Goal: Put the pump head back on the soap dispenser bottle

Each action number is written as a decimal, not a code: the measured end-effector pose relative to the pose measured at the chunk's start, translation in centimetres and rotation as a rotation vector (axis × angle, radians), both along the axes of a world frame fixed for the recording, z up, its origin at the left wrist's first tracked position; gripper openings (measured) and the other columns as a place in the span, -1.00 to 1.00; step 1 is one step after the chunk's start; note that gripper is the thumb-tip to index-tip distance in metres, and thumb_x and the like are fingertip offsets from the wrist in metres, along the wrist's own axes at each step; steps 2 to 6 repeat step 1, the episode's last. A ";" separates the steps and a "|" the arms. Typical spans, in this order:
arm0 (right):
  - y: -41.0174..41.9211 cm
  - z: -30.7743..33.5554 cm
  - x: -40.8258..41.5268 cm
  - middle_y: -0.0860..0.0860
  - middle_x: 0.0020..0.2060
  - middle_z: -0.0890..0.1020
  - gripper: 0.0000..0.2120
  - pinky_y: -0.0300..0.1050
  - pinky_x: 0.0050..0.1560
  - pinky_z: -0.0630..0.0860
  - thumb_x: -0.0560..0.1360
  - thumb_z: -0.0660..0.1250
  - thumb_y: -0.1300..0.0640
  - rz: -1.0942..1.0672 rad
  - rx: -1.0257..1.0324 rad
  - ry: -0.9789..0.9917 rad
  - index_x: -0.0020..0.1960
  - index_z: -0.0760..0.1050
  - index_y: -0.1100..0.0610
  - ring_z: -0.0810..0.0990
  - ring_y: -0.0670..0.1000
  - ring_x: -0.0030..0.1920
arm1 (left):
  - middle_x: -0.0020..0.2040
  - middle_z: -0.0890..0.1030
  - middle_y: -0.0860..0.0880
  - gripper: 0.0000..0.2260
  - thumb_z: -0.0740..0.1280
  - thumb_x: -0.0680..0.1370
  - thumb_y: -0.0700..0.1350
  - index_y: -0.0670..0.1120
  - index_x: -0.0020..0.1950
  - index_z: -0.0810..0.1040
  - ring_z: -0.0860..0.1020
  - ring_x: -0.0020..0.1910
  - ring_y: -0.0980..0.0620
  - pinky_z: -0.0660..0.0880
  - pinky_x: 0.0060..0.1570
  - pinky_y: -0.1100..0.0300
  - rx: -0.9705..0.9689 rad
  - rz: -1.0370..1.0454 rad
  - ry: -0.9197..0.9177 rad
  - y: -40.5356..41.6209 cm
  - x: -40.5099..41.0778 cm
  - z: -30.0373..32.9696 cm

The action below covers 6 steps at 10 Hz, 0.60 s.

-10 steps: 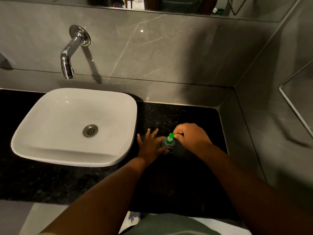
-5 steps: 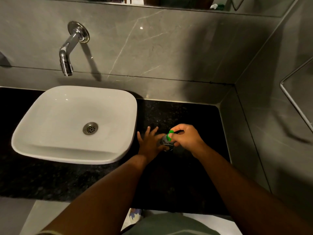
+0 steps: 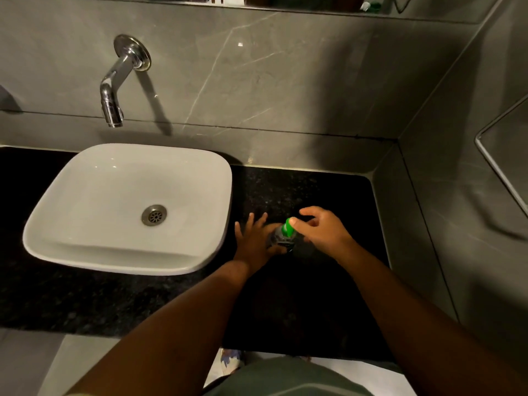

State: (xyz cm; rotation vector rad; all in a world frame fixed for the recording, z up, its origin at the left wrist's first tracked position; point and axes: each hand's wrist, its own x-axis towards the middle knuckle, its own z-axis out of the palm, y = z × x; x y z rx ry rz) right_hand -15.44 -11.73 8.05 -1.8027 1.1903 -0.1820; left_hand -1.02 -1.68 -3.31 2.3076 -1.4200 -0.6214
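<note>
Head view: small clear soap dispenser bottle [image 3: 277, 238] stood on black speckled counter [image 3: 328, 195] beside white basin [image 3: 114, 264], left hand [image 3: 253, 241] thumb wrapped around it. Green pump head [image 3: 286, 227] sat on top; right hand [image 3: 323, 230] loosely spread, thumb touching it.

Left hand [image 3: 253, 242], right hand [image 3: 321, 232] at soap bottle [image 3: 279, 238]
</note>
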 end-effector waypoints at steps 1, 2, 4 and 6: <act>0.6 1.5 -3.3 -0.02 0.04 0.64 -0.62 -0.23 -0.03 0.49 0.43 0.35 -0.11 -0.002 -0.268 -0.239 0.22 0.49 -0.04 0.60 -0.12 -0.05 | 0.57 0.03 -0.04 -0.17 0.38 0.36 0.27 0.15 0.52 0.07 -0.10 0.52 -0.16 -0.12 0.40 -0.25 0.083 -0.053 -0.087 0.7 -0.1 0.6; 0.6 1.5 -3.3 -0.02 0.04 0.64 -0.62 -0.23 -0.03 0.49 0.43 0.35 -0.11 -0.002 -0.268 -0.239 0.22 0.49 -0.04 0.60 -0.12 -0.05 | 0.57 0.03 -0.04 -0.17 0.38 0.36 0.27 0.15 0.52 0.07 -0.10 0.52 -0.16 -0.12 0.40 -0.25 0.083 -0.053 -0.087 0.7 -0.1 0.6; 0.6 1.5 -3.3 -0.02 0.04 0.64 -0.62 -0.23 -0.03 0.49 0.43 0.35 -0.11 -0.002 -0.268 -0.239 0.22 0.49 -0.04 0.60 -0.12 -0.05 | 0.57 0.03 -0.04 -0.17 0.38 0.36 0.27 0.15 0.52 0.07 -0.10 0.52 -0.16 -0.12 0.40 -0.25 0.083 -0.053 -0.087 0.7 -0.1 0.6; 0.6 1.5 -3.3 -0.02 0.04 0.64 -0.62 -0.23 -0.03 0.49 0.43 0.35 -0.11 -0.002 -0.268 -0.239 0.22 0.49 -0.04 0.60 -0.12 -0.05 | 0.57 0.03 -0.04 -0.17 0.38 0.36 0.27 0.15 0.52 0.07 -0.10 0.52 -0.16 -0.12 0.40 -0.25 0.083 -0.053 -0.087 0.7 -0.1 0.6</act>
